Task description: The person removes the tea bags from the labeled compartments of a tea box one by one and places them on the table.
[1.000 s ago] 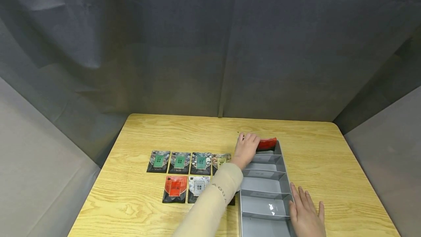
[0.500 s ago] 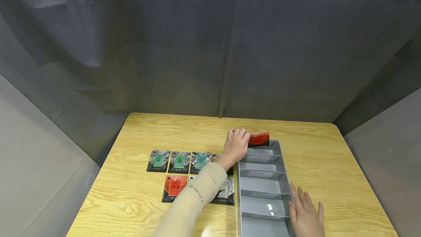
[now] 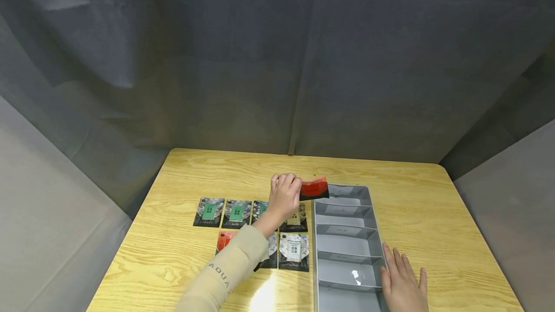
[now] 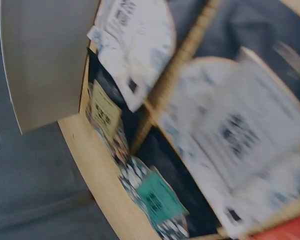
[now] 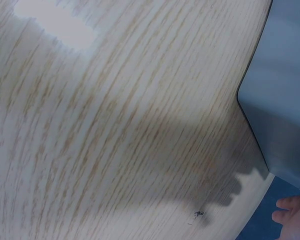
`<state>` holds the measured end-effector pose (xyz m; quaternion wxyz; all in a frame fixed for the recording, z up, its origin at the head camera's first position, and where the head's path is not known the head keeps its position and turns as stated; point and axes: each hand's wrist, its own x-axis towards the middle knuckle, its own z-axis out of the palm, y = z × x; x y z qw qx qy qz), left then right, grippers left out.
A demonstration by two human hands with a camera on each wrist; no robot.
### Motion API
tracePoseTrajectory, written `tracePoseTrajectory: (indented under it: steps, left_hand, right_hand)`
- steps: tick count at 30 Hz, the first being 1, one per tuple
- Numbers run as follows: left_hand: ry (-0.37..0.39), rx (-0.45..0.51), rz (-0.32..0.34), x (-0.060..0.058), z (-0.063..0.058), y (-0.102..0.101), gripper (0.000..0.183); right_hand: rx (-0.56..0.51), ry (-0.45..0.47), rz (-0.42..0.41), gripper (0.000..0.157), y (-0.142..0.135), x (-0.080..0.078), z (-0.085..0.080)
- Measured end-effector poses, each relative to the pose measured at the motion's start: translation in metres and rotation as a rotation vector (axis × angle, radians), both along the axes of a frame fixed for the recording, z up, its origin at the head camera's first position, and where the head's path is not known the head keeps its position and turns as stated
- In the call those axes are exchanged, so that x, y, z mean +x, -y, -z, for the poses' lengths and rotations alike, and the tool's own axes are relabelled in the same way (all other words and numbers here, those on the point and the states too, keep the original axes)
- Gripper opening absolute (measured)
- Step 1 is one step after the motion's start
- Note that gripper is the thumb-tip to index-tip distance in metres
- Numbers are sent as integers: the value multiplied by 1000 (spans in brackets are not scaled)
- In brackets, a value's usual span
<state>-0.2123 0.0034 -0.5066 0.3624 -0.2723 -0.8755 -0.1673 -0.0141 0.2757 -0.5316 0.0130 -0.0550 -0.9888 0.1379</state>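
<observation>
In the head view my left hand (image 3: 284, 199) grips a red and black sachet (image 3: 314, 188) by its left end, over the back left corner of a grey divided tray (image 3: 315, 254). Left of the tray, foil sachets lie in two rows. Among them are one with a green label (image 3: 209, 211), one with a yellow label (image 3: 295, 218) and one with a white label (image 3: 294, 251). My sleeve partly covers a red sachet (image 3: 225, 239). My right hand (image 3: 403, 278) rests with straight fingers along the tray's right wall; its fingertips (image 5: 285, 203) also show in the right wrist view.
The tray's compartments run front to back, split by thin dividers (image 3: 347, 255). A wooden table (image 3: 451, 235) carries everything, with dark curtain (image 3: 234, 61) behind it and pale panels (image 3: 39, 206) at both sides.
My left hand has lifted the red and black sachet from the tray's back compartment and carried it left. The right hand stays in place.
</observation>
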Motion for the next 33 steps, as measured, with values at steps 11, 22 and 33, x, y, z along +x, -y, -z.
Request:
tracePoseTrajectory:
  steps: [11,22,33]
  left_hand:
    - [4,102,7,20,4,67,39]
    - [19,121,-17,39,15,145,38]
    - [194,74,-68,62,32,225,16]
  right_hand:
    - [-3,-29,3,55,2,1,0]
    - [-8,-46,-5,55,1,1,2]
    - [-2,-36,-1,54,0,1,3]
